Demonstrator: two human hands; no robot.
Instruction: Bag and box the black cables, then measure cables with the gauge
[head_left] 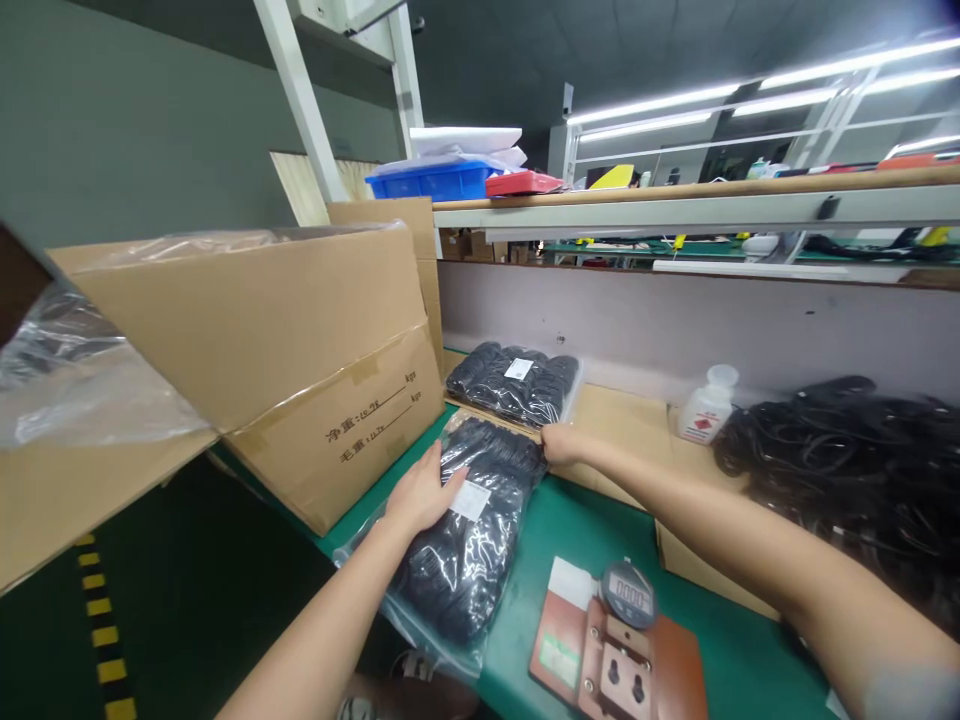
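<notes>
Head view: closest, at the bottom of the green bench top (pixel 570 520), a gauge (pixel 628 594) reading 0.000 sits on a fixture with a reddish-brown base (pixel 679 660). To its left lies a clear plastic bag (pixel 480 570) packed with dark bundles; it rests on the bench, its near end hanging over the edge. The left hand (pixel 425 488) lies palm down on the bag's left side, thumb apart from the other fingers and reaching toward a white label (pixel 470 500); it presses on the plastic without clasping it. At the bag's far right corner the right hand (pixel 562 445) is curled inward, pinching the edge of the plastic; its fingertips are mostly hidden.

Left of the bag stands a large open cardboard box (pixel 390 400) with printed weight lines ending in "kgs". Just beyond the bag, a second wrapped pack (pixel 487 372) of dark bundles carries its own label. Over to the right are a white bottle (pixel 706 405) and a tangled black heap (pixel 855 460). Behind them runs a pale partition (pixel 637 320), and above it a shelf (pixel 675 210) bears a blue tray (pixel 431 183) and a red case (pixel 523 183).
</notes>
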